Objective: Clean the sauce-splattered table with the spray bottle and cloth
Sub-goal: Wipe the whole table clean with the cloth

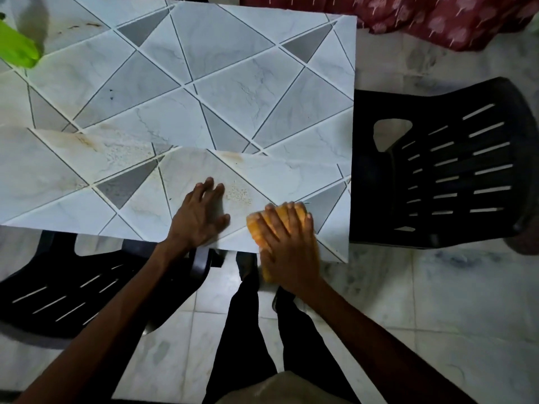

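The table (pixel 221 83) has a white and grey triangle-patterned top with brownish sauce smears (pixel 87 141) at its left and middle, and speckles just beyond my left fingers. My right hand (pixel 287 246) presses flat on an orange cloth (pixel 255 225) at the table's near right corner. My left hand (pixel 201 215) lies flat on the top beside it, fingers spread, holding nothing. A green spray bottle (pixel 17 45) shows partly at the far left edge of the table.
A black slotted plastic chair (pixel 443 170) stands against the table's right side. Another black chair (pixel 73 287) sits under the near left edge. A red patterned fabric (pixel 437 16) lies at the top right. My dark-trousered legs stand on the pale tiled floor (pixel 437 301).
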The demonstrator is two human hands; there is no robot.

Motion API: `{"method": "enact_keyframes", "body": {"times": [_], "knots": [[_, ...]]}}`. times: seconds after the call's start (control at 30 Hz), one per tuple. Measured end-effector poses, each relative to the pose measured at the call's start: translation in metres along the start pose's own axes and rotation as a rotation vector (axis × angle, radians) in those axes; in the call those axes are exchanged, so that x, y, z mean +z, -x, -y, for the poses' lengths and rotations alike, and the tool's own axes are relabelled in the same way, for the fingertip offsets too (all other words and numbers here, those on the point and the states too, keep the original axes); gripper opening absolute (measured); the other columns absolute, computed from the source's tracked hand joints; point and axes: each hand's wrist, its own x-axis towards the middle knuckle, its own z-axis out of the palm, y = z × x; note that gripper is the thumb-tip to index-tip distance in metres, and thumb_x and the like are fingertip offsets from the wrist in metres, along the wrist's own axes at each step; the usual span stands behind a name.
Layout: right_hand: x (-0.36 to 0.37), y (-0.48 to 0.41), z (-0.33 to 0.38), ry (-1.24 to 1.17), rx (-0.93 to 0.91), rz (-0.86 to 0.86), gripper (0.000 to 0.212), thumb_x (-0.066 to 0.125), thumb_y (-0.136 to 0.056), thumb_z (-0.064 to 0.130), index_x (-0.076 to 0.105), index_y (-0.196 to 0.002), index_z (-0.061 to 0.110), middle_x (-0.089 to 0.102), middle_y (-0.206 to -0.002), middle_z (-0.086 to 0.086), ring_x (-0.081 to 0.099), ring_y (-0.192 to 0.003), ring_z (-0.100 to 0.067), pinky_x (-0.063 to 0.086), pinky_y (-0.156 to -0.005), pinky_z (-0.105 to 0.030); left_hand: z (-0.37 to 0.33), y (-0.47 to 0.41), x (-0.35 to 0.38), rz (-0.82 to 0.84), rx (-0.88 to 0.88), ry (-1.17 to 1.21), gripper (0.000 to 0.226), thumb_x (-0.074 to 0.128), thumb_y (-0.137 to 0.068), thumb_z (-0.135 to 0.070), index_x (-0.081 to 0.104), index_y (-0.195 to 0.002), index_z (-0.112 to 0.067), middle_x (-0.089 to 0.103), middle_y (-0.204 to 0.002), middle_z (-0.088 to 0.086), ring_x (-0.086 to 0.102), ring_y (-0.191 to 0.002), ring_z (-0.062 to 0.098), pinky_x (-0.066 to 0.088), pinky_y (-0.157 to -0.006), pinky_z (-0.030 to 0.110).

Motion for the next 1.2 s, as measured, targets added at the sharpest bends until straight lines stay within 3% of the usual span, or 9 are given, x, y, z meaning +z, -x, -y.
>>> {"method": "enact_keyframes", "body": {"times": [0.1,0.23,0.4,0.57,0.67,0.77,0.97,1.03,1.2], "knots": [[0.003,0.024,-0.041,-0.028,0.113,-0.042,0.058,0.045,-0.099,0.048,0.036,-0.155,0.034,0.028,-0.167,0.002,0.021,-0.154,-0.036,0.021,-0.118,-0.061,-0.002,0.001,-0.003,-0.006,0.014,-0.024,0.084,0.052,-0.079,-0.061,0.032,-0.152,-0.025,0.022,-0.162,0.005,0.026,-0.145,0.033,0.031,-0.115,0.045],[-0.009,-0.006,-0.072,0.06,0.278,0.04,0.067,0.036,-0.097,0.054,0.022,-0.16,0.035,0.02,-0.169,0.0,0.019,-0.153,-0.039,0.019,-0.12,-0.06,-0.003,0.005,-0.005,-0.039,0.024,-0.003,0.086,0.043,-0.078,-0.065,0.035,-0.152,-0.021,0.026,-0.161,0.008,0.029,-0.144,0.036,0.035,-0.112,0.048],[-0.026,-0.157,-0.055,0.047,0.282,-0.029,0.068,0.029,-0.096,0.056,0.023,-0.16,0.034,0.025,-0.167,-0.001,0.019,-0.153,-0.039,0.015,-0.122,-0.062,0.002,-0.001,-0.005,-0.051,0.055,-0.025,0.078,0.043,-0.08,-0.062,0.042,-0.148,-0.022,0.033,-0.158,0.005,0.039,-0.139,0.034,0.046,-0.102,0.048],[-0.041,-0.286,0.019,0.028,0.25,-0.044,0.07,0.026,-0.091,0.057,0.026,-0.159,0.037,0.028,-0.166,0.003,0.021,-0.152,-0.039,0.015,-0.12,-0.064,0.022,-0.013,-0.014,-0.191,0.122,0.069,0.056,0.059,-0.086,-0.042,0.055,-0.136,-0.018,0.05,-0.145,0.002,0.057,-0.117,0.029,0.053,-0.092,0.044],[-0.034,-0.264,0.04,0.031,0.145,-0.086,0.067,0.033,-0.095,0.053,0.027,-0.159,0.033,0.027,-0.167,0.0,0.021,-0.153,-0.038,0.014,-0.122,-0.061,0.042,-0.018,-0.024,-0.246,0.152,0.007,0.055,0.058,-0.086,-0.04,0.055,-0.135,-0.014,0.051,-0.143,0.007,0.053,-0.124,0.029,0.05,-0.094,0.043],[-0.011,-0.169,0.049,0.032,0.028,-0.09,0.065,0.039,-0.099,0.049,0.028,-0.16,0.028,0.025,-0.168,-0.006,0.021,-0.153,-0.039,0.015,-0.122,-0.059,0.062,-0.021,-0.032,-0.182,0.141,-0.047,0.064,0.049,-0.083,-0.048,0.05,-0.139,-0.015,0.045,-0.148,0.005,0.046,-0.132,0.029,0.046,-0.097,0.043],[0.016,-0.014,0.048,-0.005,0.104,0.047,0.061,0.039,-0.102,0.046,0.029,-0.159,0.025,0.015,-0.17,-0.009,0.01,-0.156,-0.041,0.019,-0.119,-0.066,0.073,-0.015,-0.025,-0.124,0.17,-0.086,0.071,0.047,-0.083,-0.05,0.044,-0.147,-0.018,0.038,-0.156,0.003,0.039,-0.141,0.029,0.036,-0.104,0.042],[0.01,-0.027,0.038,0.011,0.141,0.043,0.063,0.038,-0.102,0.048,0.029,-0.16,0.025,0.017,-0.17,-0.008,0.011,-0.156,-0.041,0.019,-0.12,-0.064,0.074,-0.017,-0.027,-0.114,0.183,-0.089,0.073,0.046,-0.082,-0.051,0.043,-0.147,-0.018,0.039,-0.155,0.004,0.039,-0.14,0.029,0.035,-0.103,0.042],[-0.013,-0.172,0.035,-0.002,0.506,-0.097,0.073,0.042,-0.095,0.053,0.021,-0.16,0.026,0.028,-0.165,-0.01,0.026,-0.149,-0.045,0.02,-0.12,-0.064,0.077,-0.018,-0.029,-0.126,0.202,-0.037,0.072,0.049,-0.08,-0.048,0.047,-0.144,-0.017,0.041,-0.154,0.005,0.041,-0.139,0.029,0.036,-0.102,0.041]]}}
